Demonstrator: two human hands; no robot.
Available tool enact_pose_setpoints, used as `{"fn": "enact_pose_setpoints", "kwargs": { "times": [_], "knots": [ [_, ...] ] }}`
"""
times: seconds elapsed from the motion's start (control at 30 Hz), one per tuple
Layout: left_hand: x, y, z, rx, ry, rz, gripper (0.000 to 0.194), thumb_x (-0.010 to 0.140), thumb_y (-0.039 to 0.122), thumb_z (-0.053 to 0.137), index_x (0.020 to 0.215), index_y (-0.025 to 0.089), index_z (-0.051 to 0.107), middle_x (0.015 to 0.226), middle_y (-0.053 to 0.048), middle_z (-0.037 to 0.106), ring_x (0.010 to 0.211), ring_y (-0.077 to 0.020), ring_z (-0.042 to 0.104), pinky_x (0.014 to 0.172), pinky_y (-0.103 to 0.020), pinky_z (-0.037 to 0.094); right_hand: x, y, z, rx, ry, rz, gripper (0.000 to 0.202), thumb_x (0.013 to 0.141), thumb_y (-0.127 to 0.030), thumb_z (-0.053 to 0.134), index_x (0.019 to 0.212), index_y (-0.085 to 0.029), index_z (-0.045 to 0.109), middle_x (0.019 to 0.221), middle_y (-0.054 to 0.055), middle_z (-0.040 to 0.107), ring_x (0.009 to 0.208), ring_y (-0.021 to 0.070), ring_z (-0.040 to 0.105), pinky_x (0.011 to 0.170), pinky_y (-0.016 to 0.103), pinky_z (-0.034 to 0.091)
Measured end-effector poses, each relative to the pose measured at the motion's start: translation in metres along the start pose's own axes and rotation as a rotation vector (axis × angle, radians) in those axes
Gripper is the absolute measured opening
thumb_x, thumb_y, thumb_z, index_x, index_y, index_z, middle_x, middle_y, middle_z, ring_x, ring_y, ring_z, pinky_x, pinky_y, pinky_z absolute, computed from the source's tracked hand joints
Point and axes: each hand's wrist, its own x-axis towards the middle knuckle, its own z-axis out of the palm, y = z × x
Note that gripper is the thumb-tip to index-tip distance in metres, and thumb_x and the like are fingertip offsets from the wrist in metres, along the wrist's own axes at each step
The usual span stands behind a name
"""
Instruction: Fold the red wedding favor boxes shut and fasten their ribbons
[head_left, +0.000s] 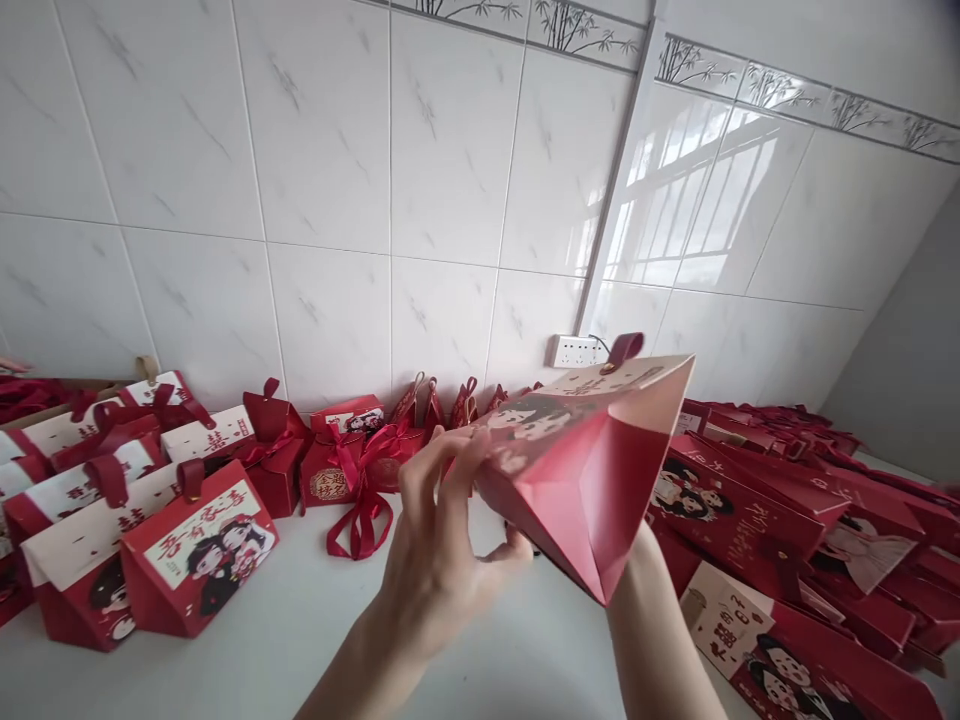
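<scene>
A red and cream gift box (592, 470) with a strap loop on top is held up, tilted, its folded side panel facing me. My left hand (442, 510) has its curled fingers on the box's left edge, the thumb lower down near its underside. Behind the box goes my right hand (643, 565); only the wrist and forearm show, and its hidden fingers seem to support the box from the far side. On the white table (300, 620) to the left, a red gift box with a printed couple (206, 550) stands beside a cream-topped gift box (79, 575).
More red boxes with ribbons (330, 465) line the wall at the back. Flatter red boxes (742, 510) are piled on the right, with another printed box (810, 650) in front. A white power strip (577, 350) sits against the tiled wall (330, 150).
</scene>
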Motion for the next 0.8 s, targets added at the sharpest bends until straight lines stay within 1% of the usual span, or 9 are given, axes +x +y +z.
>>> {"fn": "enact_pose_setpoints", "kwargs": {
  "times": [0.07, 0.13, 0.33, 0.43, 0.5, 0.57, 0.67, 0.73, 0.8],
  "knots": [
    [0.002, -0.002, 0.0, 0.052, -0.001, 0.085, 0.081, 0.066, 0.001, 0.068, 0.14, 0.009, 0.035, 0.114, -0.013, 0.045, 0.119, -0.0245, 0.049, 0.101, -0.033, 0.052, 0.003, 0.0, 0.003, 0.063, 0.005, 0.044, 0.044, 0.08, -0.066, 0.047, 0.093, -0.028, 0.064, 0.087, 0.009, 0.072, 0.092, 0.0291, 0.068, 0.067, 0.044, 0.059],
    [0.004, -0.003, -0.001, 0.056, -0.004, 0.094, 0.078, 0.069, 0.001, 0.067, 0.139, 0.009, 0.037, 0.114, -0.012, 0.044, 0.122, -0.0237, 0.047, 0.107, -0.033, 0.047, 0.003, -0.002, 0.006, 0.139, 0.007, 0.093, 0.041, 0.075, -0.065, 0.053, 0.087, -0.028, 0.064, 0.081, 0.009, 0.072, 0.094, 0.0301, 0.068, 0.069, 0.045, 0.059],
    [0.004, -0.005, -0.002, 0.009, 0.005, 0.091, 0.077, 0.07, -0.002, 0.065, 0.14, 0.012, 0.037, 0.115, -0.011, 0.043, 0.124, -0.0209, 0.046, 0.108, -0.028, 0.046, -0.002, -0.003, 0.004, 0.387, 0.053, 0.171, 0.046, 0.063, -0.062, 0.071, 0.095, -0.03, 0.067, 0.104, 0.005, 0.072, 0.1, 0.0295, 0.066, 0.075, 0.044, 0.06],
    [0.001, -0.001, -0.001, -0.068, 0.002, -0.024, 0.083, 0.067, 0.001, 0.068, 0.142, 0.017, 0.037, 0.116, -0.011, 0.045, 0.119, -0.0224, 0.049, 0.098, -0.03, 0.054, 0.0, 0.0, 0.005, 0.413, 0.034, 0.15, 0.037, 0.068, -0.054, 0.074, 0.094, -0.028, 0.07, 0.105, 0.004, 0.072, 0.1, 0.0277, 0.066, 0.078, 0.04, 0.059],
    [0.003, 0.002, -0.002, -0.268, -0.005, -0.276, 0.082, 0.067, 0.011, 0.073, 0.14, 0.022, 0.038, 0.118, -0.01, 0.047, 0.113, -0.0232, 0.053, 0.092, -0.033, 0.057, 0.001, 0.003, 0.007, 0.407, 0.026, 0.095, 0.031, 0.077, -0.052, 0.07, 0.097, -0.028, 0.071, 0.105, 0.003, 0.072, 0.101, 0.0242, 0.066, 0.082, 0.036, 0.058],
    [0.009, 0.004, -0.005, -0.605, -0.04, -0.669, 0.076, 0.07, 0.025, 0.074, 0.138, 0.025, 0.04, 0.12, -0.009, 0.053, 0.11, -0.0229, 0.058, 0.089, -0.034, 0.058, -0.001, 0.004, 0.009, 0.371, 0.049, 0.005, 0.025, 0.085, -0.048, 0.064, 0.099, -0.028, 0.071, 0.107, 0.001, 0.071, 0.102, 0.0214, 0.065, 0.085, 0.033, 0.057],
    [0.023, 0.002, -0.012, -1.141, -0.109, -1.249, 0.058, 0.081, 0.04, 0.065, 0.133, 0.023, 0.046, 0.122, -0.009, 0.061, 0.107, -0.0207, 0.063, 0.083, -0.028, 0.06, -0.009, 0.002, 0.012, 0.23, 0.082, -0.15, 0.024, 0.09, -0.045, 0.059, 0.089, -0.027, 0.074, 0.106, 0.002, 0.07, 0.102, 0.0201, 0.065, 0.083, 0.031, 0.056],
    [0.031, 0.0, -0.016, -1.409, -0.139, -1.476, 0.049, 0.087, 0.043, 0.055, 0.129, 0.019, 0.053, 0.122, -0.011, 0.063, 0.101, -0.0185, 0.065, 0.077, -0.024, 0.06, -0.018, -0.001, 0.014, 0.085, 0.098, -0.236, 0.025, 0.092, -0.045, 0.058, 0.088, -0.027, 0.075, 0.108, 0.002, 0.069, 0.107, 0.0194, 0.063, 0.084, 0.028, 0.056],
    [0.036, -0.001, -0.018, -1.602, -0.154, -1.568, 0.044, 0.091, 0.042, 0.049, 0.127, 0.016, 0.058, 0.122, -0.012, 0.065, 0.096, -0.0167, 0.067, 0.076, -0.022, 0.06, -0.027, -0.005, 0.017, -0.097, 0.115, -0.3, 0.023, 0.094, -0.043, 0.056, 0.102, -0.032, 0.074, 0.119, 0.0, 0.065, 0.117, 0.0193, 0.057, 0.088, 0.027, 0.054]
  ]
}}
